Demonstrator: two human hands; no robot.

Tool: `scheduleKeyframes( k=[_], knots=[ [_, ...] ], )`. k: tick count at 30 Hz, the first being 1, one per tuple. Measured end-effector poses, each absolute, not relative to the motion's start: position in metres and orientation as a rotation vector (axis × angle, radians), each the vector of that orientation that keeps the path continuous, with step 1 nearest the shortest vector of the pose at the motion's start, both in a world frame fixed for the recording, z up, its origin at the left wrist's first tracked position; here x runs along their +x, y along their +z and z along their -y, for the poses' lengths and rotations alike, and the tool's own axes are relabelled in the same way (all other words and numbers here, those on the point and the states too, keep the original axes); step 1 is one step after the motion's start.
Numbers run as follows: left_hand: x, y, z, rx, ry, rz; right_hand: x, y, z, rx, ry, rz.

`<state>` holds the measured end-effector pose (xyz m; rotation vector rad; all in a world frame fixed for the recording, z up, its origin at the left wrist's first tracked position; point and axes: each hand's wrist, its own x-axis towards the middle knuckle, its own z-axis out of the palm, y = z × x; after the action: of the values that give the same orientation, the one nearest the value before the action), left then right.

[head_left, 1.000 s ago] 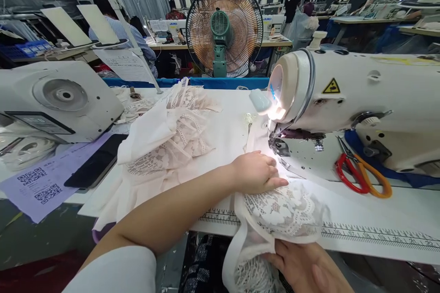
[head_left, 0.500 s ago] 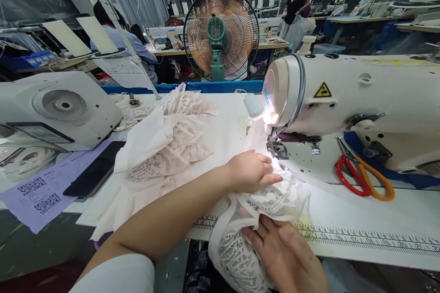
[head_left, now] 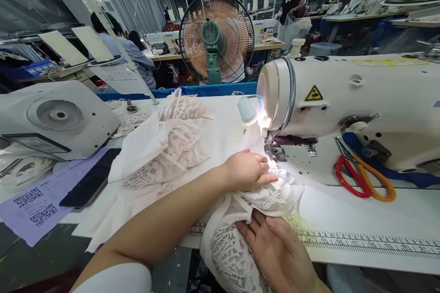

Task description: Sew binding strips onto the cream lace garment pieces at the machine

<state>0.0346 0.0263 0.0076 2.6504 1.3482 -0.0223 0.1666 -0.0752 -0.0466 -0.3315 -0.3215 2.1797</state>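
Head view: at the far left a sheet with printed codes [head_left: 30,208] ran off the tabletop [head_left: 378,213], a dark phone [head_left: 91,183] touching it. A heap of pale cloth [head_left: 165,146] lay beside them. The left hand [head_left: 249,170] rested on the lace piece [head_left: 271,194] just before the sewing machine [head_left: 360,96], fingers loosely bent and pressing down, thumb hidden. Lamp glare swallowed the needle. The right hand [head_left: 278,252], cut off at the bottom edge, lay with fingers flat on the same lace at the tabletop's front. Scissors [head_left: 360,176] lay further right, blades hard to make out.
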Motion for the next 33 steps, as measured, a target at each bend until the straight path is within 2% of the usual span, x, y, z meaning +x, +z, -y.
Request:
scheduleKeyframes(
  k=[26, 33],
  knots=[
    [0.038, 0.002, -0.033, 2.870, -0.175, -1.541, 0.166, -0.033, 0.075, -0.450, 2.189, 0.410],
    [0.035, -0.001, -0.035, 2.902, -0.363, -1.508, 0.165, -0.039, 0.070, -0.356, 2.236, 0.421]
  ],
)
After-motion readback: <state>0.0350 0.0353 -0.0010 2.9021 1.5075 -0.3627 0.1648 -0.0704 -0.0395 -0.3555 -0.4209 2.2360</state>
